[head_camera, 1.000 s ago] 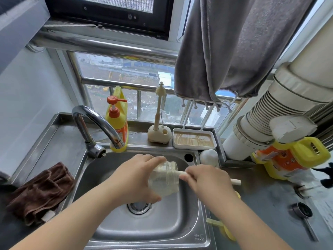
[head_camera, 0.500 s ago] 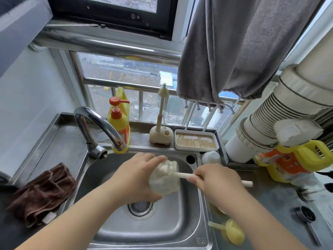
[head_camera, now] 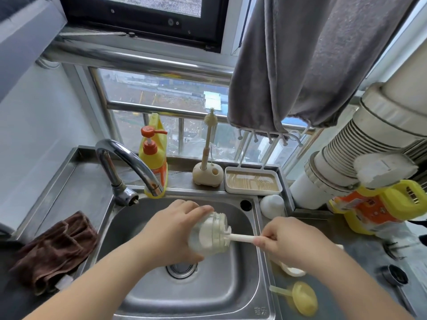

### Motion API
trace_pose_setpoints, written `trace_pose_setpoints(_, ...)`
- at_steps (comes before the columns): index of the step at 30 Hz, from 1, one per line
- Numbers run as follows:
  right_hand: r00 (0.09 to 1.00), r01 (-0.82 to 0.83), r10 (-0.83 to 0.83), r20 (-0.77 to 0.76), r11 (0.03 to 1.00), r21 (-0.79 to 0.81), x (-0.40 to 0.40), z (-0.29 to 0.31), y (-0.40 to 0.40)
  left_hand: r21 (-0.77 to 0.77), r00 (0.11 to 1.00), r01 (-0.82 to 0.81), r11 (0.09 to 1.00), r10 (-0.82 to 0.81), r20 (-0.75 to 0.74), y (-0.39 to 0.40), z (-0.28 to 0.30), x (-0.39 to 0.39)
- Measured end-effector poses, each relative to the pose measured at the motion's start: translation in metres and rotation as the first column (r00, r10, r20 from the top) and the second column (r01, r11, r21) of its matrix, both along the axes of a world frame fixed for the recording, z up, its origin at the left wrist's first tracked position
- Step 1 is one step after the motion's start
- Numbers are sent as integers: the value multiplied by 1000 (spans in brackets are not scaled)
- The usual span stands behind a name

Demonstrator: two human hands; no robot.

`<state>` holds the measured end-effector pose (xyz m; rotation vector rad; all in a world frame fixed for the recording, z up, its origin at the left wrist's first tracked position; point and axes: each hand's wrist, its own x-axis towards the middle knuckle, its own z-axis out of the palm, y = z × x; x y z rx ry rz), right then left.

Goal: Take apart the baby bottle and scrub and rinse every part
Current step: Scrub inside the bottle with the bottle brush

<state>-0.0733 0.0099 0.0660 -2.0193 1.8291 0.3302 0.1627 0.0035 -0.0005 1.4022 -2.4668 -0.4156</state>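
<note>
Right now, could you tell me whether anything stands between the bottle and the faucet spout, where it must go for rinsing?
Nothing visible does: the bottle, held by the left hand, has open sink space up to the faucet spout.

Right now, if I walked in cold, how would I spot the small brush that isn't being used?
Start at the steel sink and look to the ledge behind it, under the window. Between the yellow pump bottle and the white tray sits a rounded cream holder. The spare brush stands upright in it: thin and spiky-tipped, unlike the bottle brush.
</note>
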Motion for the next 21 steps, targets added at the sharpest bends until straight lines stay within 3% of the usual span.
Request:
trace_pose_setpoints(3,996,-74,68,-52,991,-115,11,-1,0,-1,1000,-8,1000,8,7,6,2,-21)
trace_pose_setpoints(6,984,-158,107,-143,898,-411,16,-3,2,-28,996,-31,999,29,-80,8,-1,-25)
trace_pose_setpoints(10,963,-268,176,-204,710,-651,3,-17,7,223,957,14,975,51,-284,15,-4,-20)
trace_pose_setpoints(12,953,-303,219,-210,654,-693,0,-25,11,274,956,21,961,61,-287,10,-1,-18)
trace_pose_setpoints(16,926,-375,266,-268,557,-741,2,-21,16,228,995,-11,974,32,-92,-3,6,-17)
trace_pose_setpoints(21,931,-364,273,-241,681,-636,4,-21,13,122,998,44,992,-39,-44,2,-6,-26)
